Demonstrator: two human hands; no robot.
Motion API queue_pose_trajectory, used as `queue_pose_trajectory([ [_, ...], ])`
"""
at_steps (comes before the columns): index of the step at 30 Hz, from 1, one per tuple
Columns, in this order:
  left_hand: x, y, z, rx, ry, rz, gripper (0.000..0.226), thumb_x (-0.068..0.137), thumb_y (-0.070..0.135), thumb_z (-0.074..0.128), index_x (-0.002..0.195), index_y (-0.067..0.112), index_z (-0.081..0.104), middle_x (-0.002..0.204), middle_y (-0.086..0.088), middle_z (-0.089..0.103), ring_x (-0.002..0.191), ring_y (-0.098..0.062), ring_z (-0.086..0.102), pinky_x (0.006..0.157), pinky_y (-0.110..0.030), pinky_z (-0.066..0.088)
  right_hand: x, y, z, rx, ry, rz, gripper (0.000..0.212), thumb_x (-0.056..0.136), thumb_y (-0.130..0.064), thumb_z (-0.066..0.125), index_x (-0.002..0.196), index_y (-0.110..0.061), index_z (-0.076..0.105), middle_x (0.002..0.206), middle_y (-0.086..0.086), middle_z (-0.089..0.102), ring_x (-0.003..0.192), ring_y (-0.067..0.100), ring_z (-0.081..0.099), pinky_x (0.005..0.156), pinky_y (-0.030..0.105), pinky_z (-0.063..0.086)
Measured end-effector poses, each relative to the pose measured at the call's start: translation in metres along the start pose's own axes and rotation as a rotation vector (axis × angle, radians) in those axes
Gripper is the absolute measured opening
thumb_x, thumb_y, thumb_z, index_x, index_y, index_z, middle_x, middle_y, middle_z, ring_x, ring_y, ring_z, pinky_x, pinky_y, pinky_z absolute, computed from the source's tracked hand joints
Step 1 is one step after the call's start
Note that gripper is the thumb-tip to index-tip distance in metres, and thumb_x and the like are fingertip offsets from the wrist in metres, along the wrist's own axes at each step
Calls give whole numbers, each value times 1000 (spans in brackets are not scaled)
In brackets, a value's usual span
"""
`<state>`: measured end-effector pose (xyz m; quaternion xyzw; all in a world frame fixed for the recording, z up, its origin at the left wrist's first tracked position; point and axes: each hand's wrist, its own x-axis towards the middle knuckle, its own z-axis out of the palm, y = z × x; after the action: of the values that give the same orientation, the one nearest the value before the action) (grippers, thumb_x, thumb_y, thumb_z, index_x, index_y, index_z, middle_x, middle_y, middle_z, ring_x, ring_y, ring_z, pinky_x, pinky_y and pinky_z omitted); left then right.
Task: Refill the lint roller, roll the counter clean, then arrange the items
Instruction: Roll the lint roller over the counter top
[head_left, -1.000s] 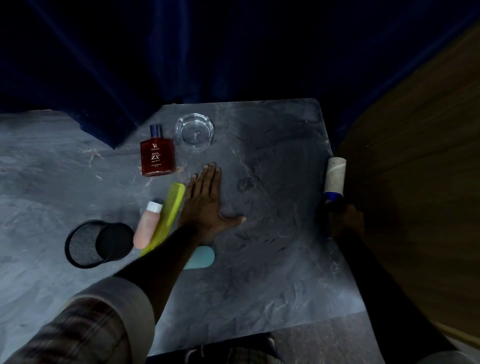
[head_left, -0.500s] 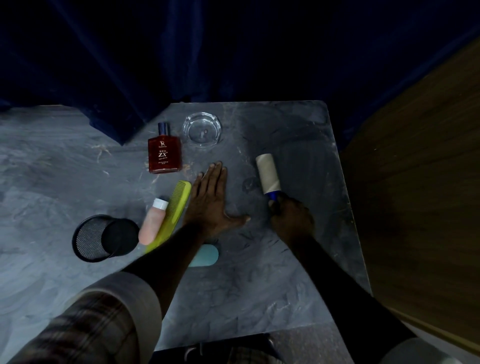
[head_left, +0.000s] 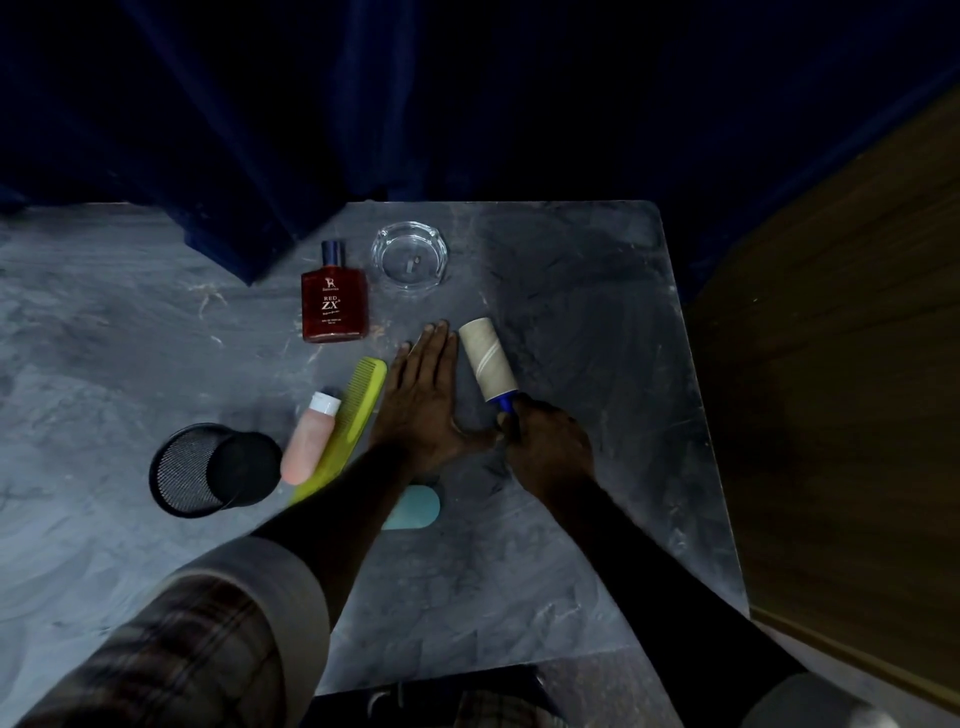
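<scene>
Two hands on the tabletop (head_left: 571, 519).
Right hand (head_left: 548, 447), gripping the roller (head_left: 488, 361), has swept it leftward beside the flat, empty left hand (head_left: 423, 402): rolling underway.

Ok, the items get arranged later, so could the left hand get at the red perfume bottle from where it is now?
Probably yes. The left hand lies flat and empty on the counter, and the red perfume bottle lies just beyond and left of its fingertips, with bare counter between them.
</scene>
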<state>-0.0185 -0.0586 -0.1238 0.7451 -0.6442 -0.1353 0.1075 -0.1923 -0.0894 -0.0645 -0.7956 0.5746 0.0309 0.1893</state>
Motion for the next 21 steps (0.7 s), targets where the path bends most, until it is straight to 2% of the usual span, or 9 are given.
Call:
queue_pose_trajectory([
  [7, -1, 2, 0, 4, 1, -5, 147, 63, 102, 51, 169, 8, 15, 180, -13, 11, 167, -29, 11, 135, -52, 10, 7, 28, -9, 101, 83, 204, 30, 97, -39, 51, 107, -15, 66, 103, 17, 73, 95, 39, 69, 79, 40, 53],
  [12, -1, -1, 2, 4, 8, 10, 147, 64, 105, 46, 169, 8, 14, 179, -13, 12, 166, -29, 14, 135, -52, 12, 13, 69, -24, 194, 84, 401, 35, 100, -40, 49, 117, -15, 67, 115, 19, 71, 105, 37, 67, 91, 41, 51],
  [16, 0, -1, 1, 19, -11, 13, 146, 66, 108, 34, 169, 8, 12, 180, -13, 10, 167, -30, 12, 135, -50, 8, 9, 101, -36, 321, 21, 584, 38, 102, -37, 48, 129, -12, 59, 124, 19, 64, 113, 35, 62, 97, 45, 50],
  [18, 0, 0, 0, 22, -22, 11, 146, 66, 108, 38, 170, 8, 11, 180, -13, 8, 167, -29, 10, 136, -50, 8, 5, 115, -42, 354, 35, 620, 39, 102, -33, 50, 133, -10, 56, 128, 20, 62, 116, 36, 60, 101, 48, 49],
  [21, -1, 1, -2, 16, -34, 13, 147, 66, 104, 47, 170, 8, 10, 180, -12, 6, 168, -29, 8, 135, -52, 9, 3, 132, -52, 324, 26, 678, 39, 102, -26, 50, 135, -4, 53, 132, 23, 59, 120, 39, 57, 94, 42, 45],
])
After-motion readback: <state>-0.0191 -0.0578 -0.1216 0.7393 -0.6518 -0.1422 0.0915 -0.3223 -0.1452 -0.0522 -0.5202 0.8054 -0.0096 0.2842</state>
